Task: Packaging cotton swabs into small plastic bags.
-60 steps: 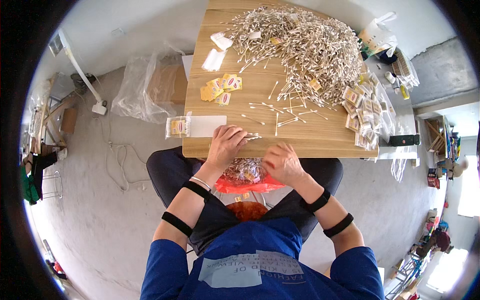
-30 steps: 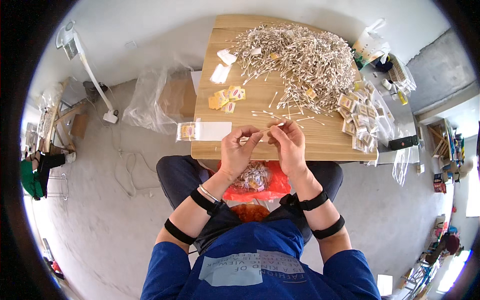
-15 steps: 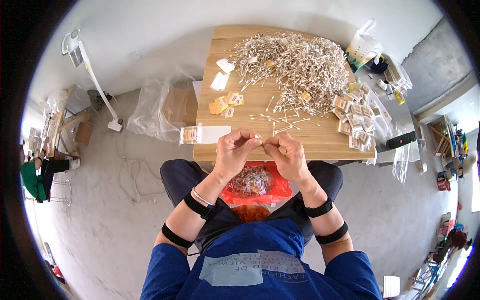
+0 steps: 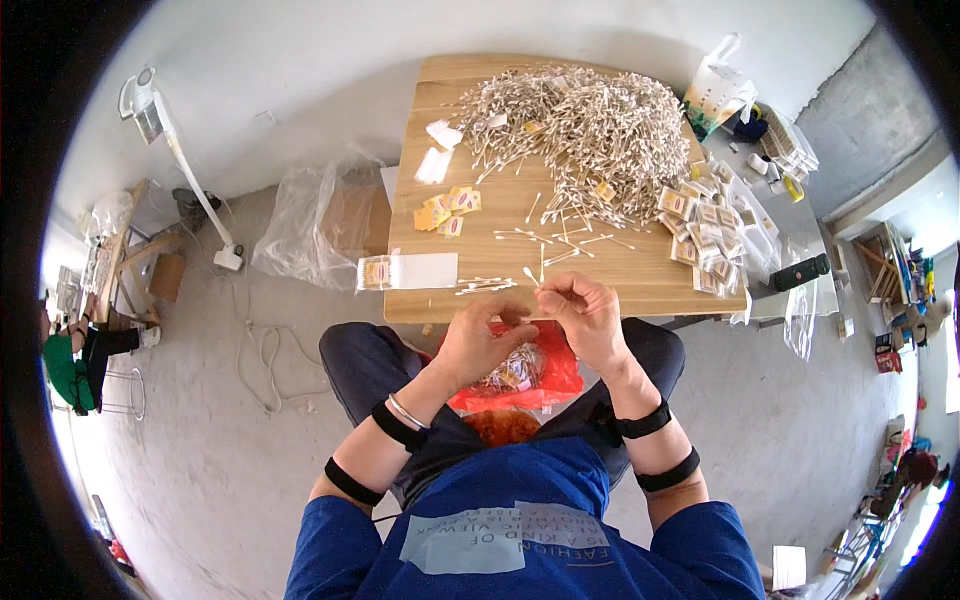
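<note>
My right hand (image 4: 585,318) is over the table's near edge, thumb and forefinger pinching a cotton swab (image 4: 529,274) whose white tip points up and left. Just left of it, above a red plastic bag (image 4: 562,385), my left hand (image 4: 485,342) is apart from the other, its fingers loosely bent and spread, with nothing visible in them. A small row of cotton swabs (image 4: 485,285) lies along the near edge beyond my left hand. More loose swabs (image 4: 565,240) are scattered past my right hand. Inside the red bag is a clump of swabs (image 4: 515,372).
A large heap of cotton swabs (image 4: 590,130) covers the far part of the wooden table (image 4: 415,185). Small packed boxes (image 4: 712,235) pile up at the right edge. Yellow cards (image 4: 447,210), white pieces (image 4: 434,165) and an opened white packet (image 4: 425,271) lie left. A clear plastic bag (image 4: 300,225) stands beside the table.
My hands, together at the fingertips before, are now apart. The left has drawn back toward me and its fingers have loosened; the swab in my right hand now shows.
</note>
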A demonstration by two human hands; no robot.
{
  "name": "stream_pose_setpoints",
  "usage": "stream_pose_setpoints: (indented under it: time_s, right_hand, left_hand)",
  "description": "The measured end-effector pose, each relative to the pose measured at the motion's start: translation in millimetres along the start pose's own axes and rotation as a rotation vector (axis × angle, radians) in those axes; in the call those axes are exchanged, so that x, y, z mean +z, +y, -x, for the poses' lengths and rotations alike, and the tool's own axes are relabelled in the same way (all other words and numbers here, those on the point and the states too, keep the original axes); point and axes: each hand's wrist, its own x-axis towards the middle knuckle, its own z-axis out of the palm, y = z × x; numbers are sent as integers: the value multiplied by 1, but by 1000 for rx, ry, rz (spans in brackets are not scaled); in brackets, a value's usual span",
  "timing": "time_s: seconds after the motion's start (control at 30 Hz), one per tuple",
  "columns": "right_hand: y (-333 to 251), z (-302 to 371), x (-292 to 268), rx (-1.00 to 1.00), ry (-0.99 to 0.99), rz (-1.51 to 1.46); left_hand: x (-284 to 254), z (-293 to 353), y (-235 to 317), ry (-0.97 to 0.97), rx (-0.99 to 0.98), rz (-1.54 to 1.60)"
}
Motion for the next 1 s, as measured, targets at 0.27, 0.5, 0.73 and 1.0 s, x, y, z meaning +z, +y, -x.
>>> stream_pose_setpoints:
  time_s: [0.27, 0.5, 0.73, 1.0]
  right_hand:
    - [-8, 3, 14, -185, 75, 179]
    - [-19, 10, 15, -111, -96, 66]
    - [-19, 12, 10, 51, -207, -195]
    - [-20, 12, 12, 79, -188, -196]
  left_hand:
    - [-9, -14, 23, 285, -85, 631]
    - [-6, -10, 14, 228, -53, 892]
    - [-14, -8, 10, 76, -23, 786]
    - [-17, -12, 22, 216, -19, 705]
